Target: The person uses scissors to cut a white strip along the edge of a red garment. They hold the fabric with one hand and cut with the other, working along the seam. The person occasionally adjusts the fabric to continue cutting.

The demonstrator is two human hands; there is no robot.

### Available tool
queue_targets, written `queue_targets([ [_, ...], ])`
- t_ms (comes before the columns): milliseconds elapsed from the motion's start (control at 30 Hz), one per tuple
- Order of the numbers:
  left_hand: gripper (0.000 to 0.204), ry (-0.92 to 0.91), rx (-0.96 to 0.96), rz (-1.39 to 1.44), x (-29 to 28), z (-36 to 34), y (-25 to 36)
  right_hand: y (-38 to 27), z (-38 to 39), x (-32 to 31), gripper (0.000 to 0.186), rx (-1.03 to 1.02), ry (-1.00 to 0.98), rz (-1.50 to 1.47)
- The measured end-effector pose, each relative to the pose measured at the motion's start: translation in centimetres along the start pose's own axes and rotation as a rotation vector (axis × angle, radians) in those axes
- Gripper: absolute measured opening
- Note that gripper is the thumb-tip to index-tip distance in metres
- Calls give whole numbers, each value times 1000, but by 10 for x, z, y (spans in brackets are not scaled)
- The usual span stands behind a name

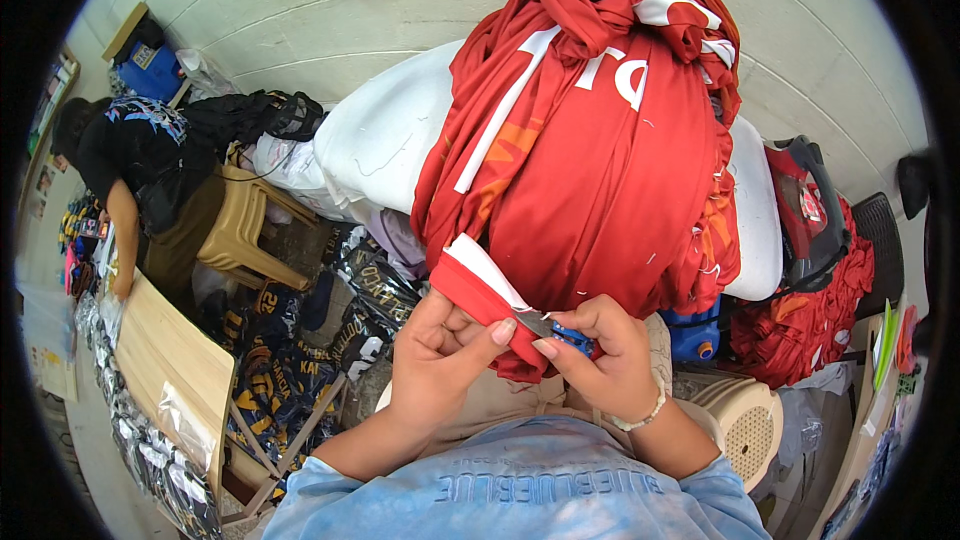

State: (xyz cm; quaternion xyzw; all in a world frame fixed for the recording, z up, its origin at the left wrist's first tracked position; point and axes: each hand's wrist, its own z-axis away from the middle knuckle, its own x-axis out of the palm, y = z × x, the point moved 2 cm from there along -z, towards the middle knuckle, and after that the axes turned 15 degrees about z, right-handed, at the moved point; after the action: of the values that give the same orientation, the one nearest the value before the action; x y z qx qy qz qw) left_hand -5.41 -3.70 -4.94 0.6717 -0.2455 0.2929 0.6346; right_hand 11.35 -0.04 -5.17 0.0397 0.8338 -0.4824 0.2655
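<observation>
My left hand (432, 360) pinches a red cloth piece with a white inner side (468, 285), its thumb and fingers closed on the folded edge. In my right hand (612, 360) are small thread snips with blue handles (572, 336). Their metal blades lie against the cloth edge, close to my left thumb; whether they are cutting cannot be made out. Just beyond both hands rises a big heap of red garments (600, 200) with white and orange print and loose thread bits. It is draped over a smooth white rounded surface (385, 130).
At the left, another person (150, 155) leans over a wooden tabletop (170, 370). Stacked tan plastic chairs (250, 230) and dark bagged garments (290, 370) fill the left side. More red cloth (800, 335) and a beige stool (738, 425) are at my right. A pale block wall (300, 15) stands behind.
</observation>
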Motion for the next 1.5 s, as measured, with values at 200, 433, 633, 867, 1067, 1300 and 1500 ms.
queue_targets([
  [200,31,-34,8,-79,0,3,-3,-2,0,0,24,12,3,18],
  [433,42,-52,9,-82,-2,2,-4,4,1,5,24,185,29,-122],
  [633,39,14,67,22,-8,-6,-3,12,7,12,18,238,-166,-240],
  [867,46,69,86,73,-17,-7,2,14,8,6,20,154,-157,-134],
  [1067,45,24,25,100,-10,-5,2,5,5,9,29,135,-23,-290],
  [1300,46,74,32,95,-8,-4,1,8,1,13,31,20,11,-142],
  [1500,47,57,14,111,-7,-4,1,10,2,11,33,-27,-4,-72],
])
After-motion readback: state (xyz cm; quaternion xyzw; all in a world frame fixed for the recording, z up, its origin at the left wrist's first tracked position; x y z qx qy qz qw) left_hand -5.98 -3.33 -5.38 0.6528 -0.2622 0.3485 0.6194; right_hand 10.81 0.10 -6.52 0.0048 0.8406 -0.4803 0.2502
